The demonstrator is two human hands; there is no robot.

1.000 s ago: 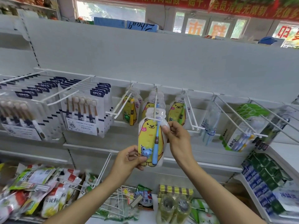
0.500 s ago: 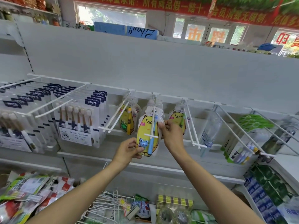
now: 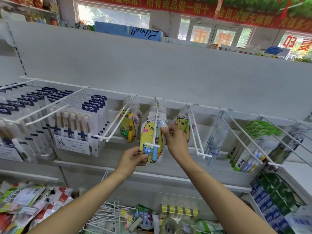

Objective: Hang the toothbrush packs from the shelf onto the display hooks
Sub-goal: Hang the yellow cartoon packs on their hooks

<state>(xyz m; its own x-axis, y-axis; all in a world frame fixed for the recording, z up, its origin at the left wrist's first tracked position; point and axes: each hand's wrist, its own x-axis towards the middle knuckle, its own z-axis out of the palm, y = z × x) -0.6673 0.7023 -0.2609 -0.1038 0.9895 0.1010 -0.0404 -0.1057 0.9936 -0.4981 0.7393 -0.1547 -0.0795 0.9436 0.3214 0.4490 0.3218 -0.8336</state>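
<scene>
Two bare forearms are showing, entering from the lower edge at about 7 and 5 o'clock. No sleeve is covering either one. The left hand [image 3: 133, 159] and right hand [image 3: 176, 141] are wearing nothing: fingers slim, nails short and plain.

I read "6PCS" on the dark tabs of the white brush packs [image 3: 76, 132], whose front card says "CARING FOR GUMS". The green pack [image 3: 243, 154] on the right reads "ALL-FIX". A red banner [image 3: 168, 5] carries Chinese characters.
</scene>
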